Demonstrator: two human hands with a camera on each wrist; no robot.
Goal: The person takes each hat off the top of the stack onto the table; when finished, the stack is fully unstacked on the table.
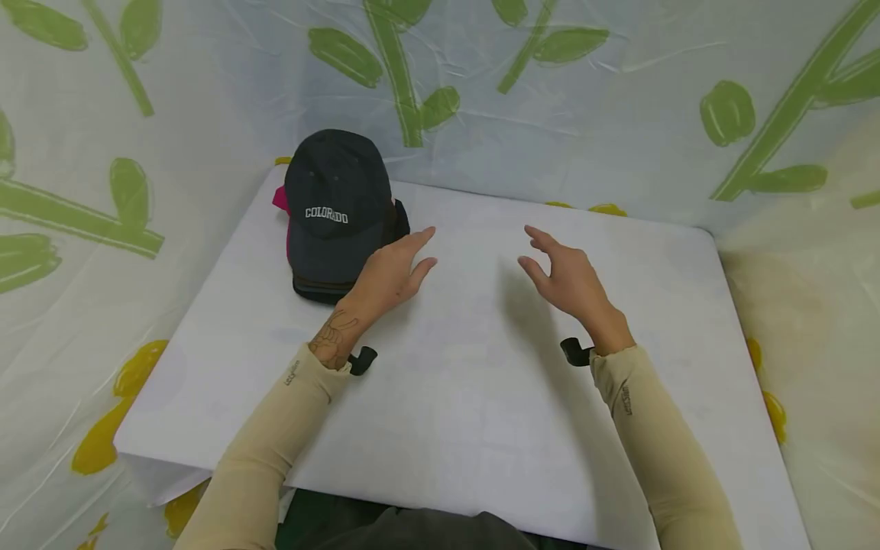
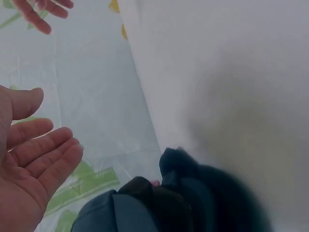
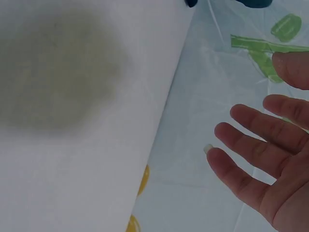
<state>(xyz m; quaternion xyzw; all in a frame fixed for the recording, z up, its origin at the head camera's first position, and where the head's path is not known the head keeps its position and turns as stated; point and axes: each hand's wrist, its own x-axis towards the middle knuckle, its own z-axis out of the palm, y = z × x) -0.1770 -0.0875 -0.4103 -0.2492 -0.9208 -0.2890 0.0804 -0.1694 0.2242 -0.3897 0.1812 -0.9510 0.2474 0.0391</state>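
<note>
A dark baseball cap lettered COLORADO lies at the table's back left, on top of what look like other caps; a pink edge and a black part stick out from under it. My left hand hovers just right of the cap, fingers extended and thumb apart, holding nothing. In the left wrist view the palm faces inward, with dark caps below. My right hand is held in the air over the table's middle right, fingers loosely extended, and the right wrist view shows its bare fingers.
A white cloth covers the table. Behind and beside it hangs a pale plastic sheet printed with green stems and leaves and yellow shapes. Small black wrist mounts stick out from both sleeves.
</note>
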